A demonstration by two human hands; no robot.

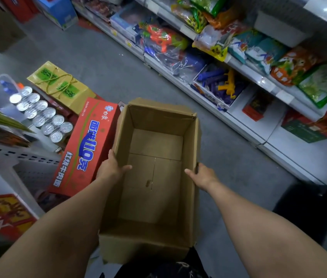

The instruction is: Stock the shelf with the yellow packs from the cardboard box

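Cardboard box (154, 187), rectangular, matte brown, open-topped; left hand (111, 167), right hand (202, 174) each clamped over a side wall

Dim, soft indoor light fell from above, glare flared on the can tops (41, 105), the shelves (238, 126) bowed with wide-angle distortion, and edges looked blurred.

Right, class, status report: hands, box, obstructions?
Left hand, right hand: both gripping cardboard box side walls. Box empty. Red carton close on its left.
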